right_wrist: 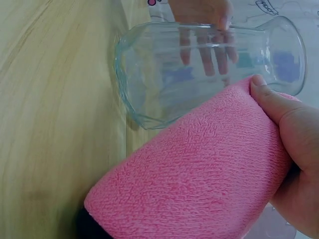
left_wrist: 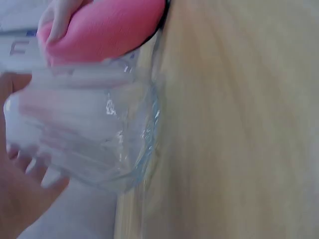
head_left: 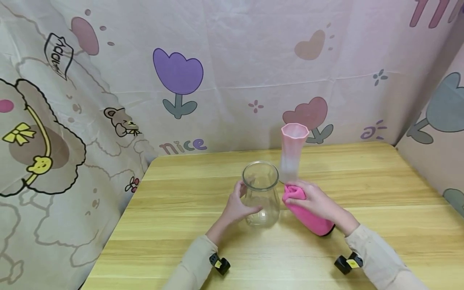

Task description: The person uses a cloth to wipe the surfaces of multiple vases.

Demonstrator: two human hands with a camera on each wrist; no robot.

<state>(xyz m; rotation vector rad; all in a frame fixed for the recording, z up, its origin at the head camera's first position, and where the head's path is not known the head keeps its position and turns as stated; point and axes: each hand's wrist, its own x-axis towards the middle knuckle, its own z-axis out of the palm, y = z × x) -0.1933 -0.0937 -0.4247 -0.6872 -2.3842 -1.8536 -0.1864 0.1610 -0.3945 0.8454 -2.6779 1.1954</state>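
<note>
A clear glass vase [head_left: 262,209] with a wide rim stands upright, close over the table in front of me. My left hand [head_left: 237,206] grips its left side, thumb across the near face and fingers behind the glass. Through the glass those fingers [right_wrist: 207,52] show in the right wrist view. To the right of the vase, my right hand [head_left: 319,201] holds a bunched pink terry cloth [head_left: 309,217] by its upper end, thumb pressed on it. The cloth's dark-edged lower end [right_wrist: 94,226] hangs toward the table, and nothing else shows in that hand.
Behind the two hands a tall pink-and-white fluted vase [head_left: 291,151] stands upright on the wooden table [head_left: 188,193]. A printed curtain [head_left: 232,80] hangs along the table's back edge and at both sides.
</note>
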